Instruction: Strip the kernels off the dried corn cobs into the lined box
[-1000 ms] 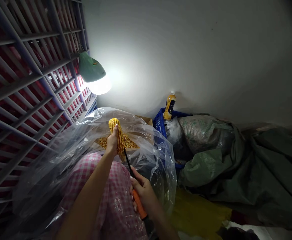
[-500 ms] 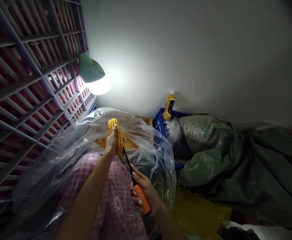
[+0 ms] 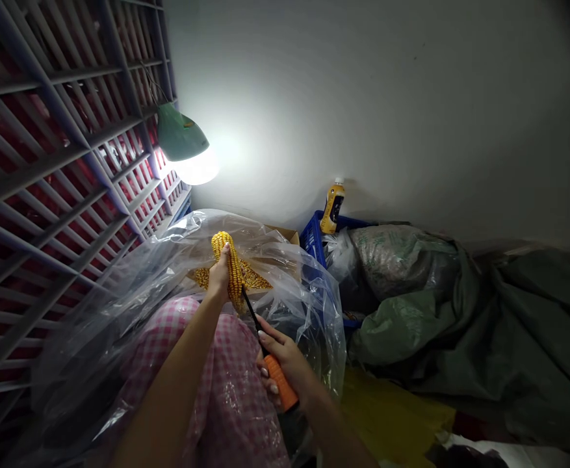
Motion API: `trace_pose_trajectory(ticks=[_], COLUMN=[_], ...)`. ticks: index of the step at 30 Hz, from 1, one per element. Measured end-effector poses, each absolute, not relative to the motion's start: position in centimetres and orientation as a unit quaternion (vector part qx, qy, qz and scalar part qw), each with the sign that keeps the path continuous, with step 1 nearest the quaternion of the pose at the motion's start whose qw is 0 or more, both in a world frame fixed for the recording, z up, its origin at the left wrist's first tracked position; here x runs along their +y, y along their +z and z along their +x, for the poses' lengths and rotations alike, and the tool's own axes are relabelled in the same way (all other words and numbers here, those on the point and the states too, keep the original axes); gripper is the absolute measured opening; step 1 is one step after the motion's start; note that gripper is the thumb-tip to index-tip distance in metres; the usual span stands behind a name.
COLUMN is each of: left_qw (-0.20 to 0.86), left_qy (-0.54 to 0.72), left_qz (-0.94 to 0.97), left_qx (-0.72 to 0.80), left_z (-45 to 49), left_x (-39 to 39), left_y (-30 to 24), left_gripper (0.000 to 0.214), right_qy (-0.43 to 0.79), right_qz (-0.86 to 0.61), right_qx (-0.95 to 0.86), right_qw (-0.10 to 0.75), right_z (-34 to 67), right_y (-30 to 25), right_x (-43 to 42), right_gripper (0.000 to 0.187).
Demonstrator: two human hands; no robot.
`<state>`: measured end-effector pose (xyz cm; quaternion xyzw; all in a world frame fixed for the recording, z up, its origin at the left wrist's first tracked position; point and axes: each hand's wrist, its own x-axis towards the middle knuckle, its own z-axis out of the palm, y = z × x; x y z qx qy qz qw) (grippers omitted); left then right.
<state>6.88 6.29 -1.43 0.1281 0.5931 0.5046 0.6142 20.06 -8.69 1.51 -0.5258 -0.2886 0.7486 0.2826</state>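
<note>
Upright and slightly tilted, a yellow corn cob is gripped by my left hand, thumb along its side. My right hand is closed round the orange handle of a tool with a thin black shaft. The shaft's far end meets the lower right side of the cob; the exact shape of its tip is hidden there. Below and behind the cob, loose corn kernels lie inside a clear plastic bag that spreads over pink checked cloth.
A lit lamp hangs from a slatted plastic crate at left. A blue basket holds a yellow bottle and a bulging sack. Dark green cloth is heaped at right, near a white wall.
The view has shifted very slightly, so things appear a little further right. Both hands keep their holds, and the tool still touches the cob's lower side.
</note>
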Motion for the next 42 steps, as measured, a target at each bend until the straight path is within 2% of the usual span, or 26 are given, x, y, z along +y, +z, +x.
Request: trace_pose_trajectory(ticks=[2,5,7,8,10,13,15,16,18,20,22,24,25,27,30,33,35,38,40,42], left_qw=[0.612,0.623,0.624,0.622,0.617,0.618,0.614,0.612,0.615,0.617,0.607,0.593,0.589,0.591,0.614,0.631,0.636,0.636,0.637,0.642], left_qy=[0.507,0.518,0.528,0.531,0.531,0.520,0.515,0.514,0.515,0.523,0.530,0.536,0.536,0.533,0.520,0.517,0.521,0.535,0.536,0.531], left_qz=[0.124,0.111,0.108,0.109,0.112,0.127,0.134,0.135,0.128,0.119,0.117,0.119,0.119,0.118,0.117,0.116,0.113,0.102,0.096,0.096], left_qx=[0.594,0.575,0.566,0.566,0.570,0.576,0.583,0.586,0.583,0.576,0.580,0.589,0.593,0.594,0.582,0.566,0.558,0.547,0.546,0.545], left_z=[7.0,7.0,6.9,6.9,6.7,6.6,6.5,6.5,6.6,6.7,6.8,6.8,6.7,6.6,6.5,6.5,6.6,6.7,6.8,6.8], left_x=[6.2,6.2,6.3,6.3,6.3,6.3,6.4,6.4,6.4,6.4,6.4,6.3,6.3,6.3,6.4,6.5,6.4,6.3,6.3,6.4], left_y=[-1.5,-1.7,-1.8,-1.8,-1.7,-1.7,-1.8,-1.8,-1.9,-1.9,-1.9,-1.8,-1.8,-1.8,-1.8,-1.7,-1.6,-1.5,-1.5,-1.6], left_gripper=[0.044,0.047,0.048,0.048,0.047,0.046,0.046,0.045,0.045,0.045,0.045,0.044,0.043,0.043,0.045,0.048,0.048,0.048,0.047,0.046], right_qy=[0.724,0.520,0.399,0.379,0.432,0.650,0.744,0.749,0.672,0.515,0.374,0.328,0.339,0.408,0.589,0.752,0.775,0.662,0.487,0.319], right_qz=[-0.542,-0.637,-0.662,-0.663,-0.653,-0.579,-0.521,-0.514,-0.556,-0.622,-0.662,-0.675,-0.674,-0.656,-0.597,-0.512,-0.494,-0.576,-0.641,-0.661], right_qx=[-0.323,-0.524,-0.613,-0.627,-0.591,-0.407,-0.309,-0.307,-0.397,-0.537,-0.630,-0.654,-0.648,-0.611,-0.466,-0.298,-0.271,-0.416,-0.573,-0.677], right_qw=[0.280,0.223,0.165,0.156,0.196,0.277,0.283,0.284,0.286,0.243,0.157,0.096,0.101,0.174,0.282,0.289,0.287,0.240,0.153,0.043], right_z=[20.1,19.3,18.6,18.4,18.3,19.0,19.6,19.7,19.6,19.0,18.3,17.7,17.6,17.7,18.7,19.8,20.3,20.3,20.0,19.4], right_y=[1.5,1.4,1.3,1.3,1.3,1.4,1.4,1.4,1.3,1.1,0.8,0.6,0.5,0.6,1.0,1.4,1.6,2.0,2.3,2.5], right_x=[-8.7,-9.0,-9.2,-9.2,-9.0,-8.4,-8.1,-8.1,-8.2,-8.5,-8.9,-9.0,-9.0,-8.8,-8.1,-7.6,-7.3,-7.3,-7.4,-7.7], right_gripper=[0.081,0.057,0.052,0.051,0.051,0.067,0.079,0.078,0.065,0.052,0.050,0.052,0.052,0.050,0.057,0.079,0.082,0.063,0.051,0.049])
